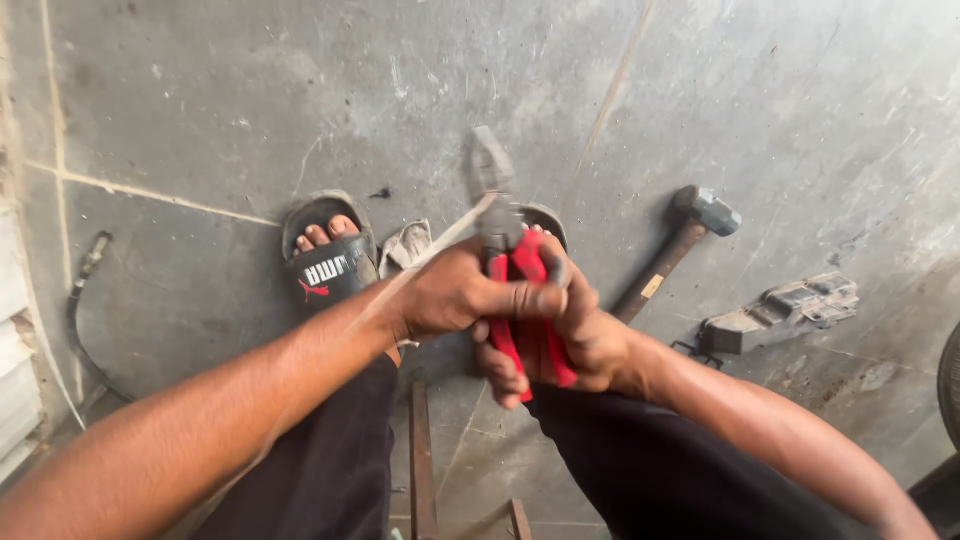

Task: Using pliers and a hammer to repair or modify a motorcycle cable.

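The person is standing over a scuffed grey concrete floor point(760, 90) and gripping a pair of red-handled pliers point(508, 250) with both hands. The left hand point(450, 292) is closing around the upper part of the handles, thumb lying across them toward the right. The right hand point(560, 340) is clamping the lower part of the handles from the other side, fingers wrapped tight, so the two hands are touching each other around the tool. The grey metal head of the pliers is pointing up and away from the body, above the hands. A pale thin strip point(455, 232) is running from the pliers head down past the left wrist; what it is cannot be told.

On the floor, a hammer point(680, 245) is lying just right of the hands, head away from the person. A grey metal block point(785, 312) is lying further right. A black sandal point(328, 258) is covering the left foot, beside a crumpled rag point(405, 245). A dark hose point(80, 310) is curving at the far left.
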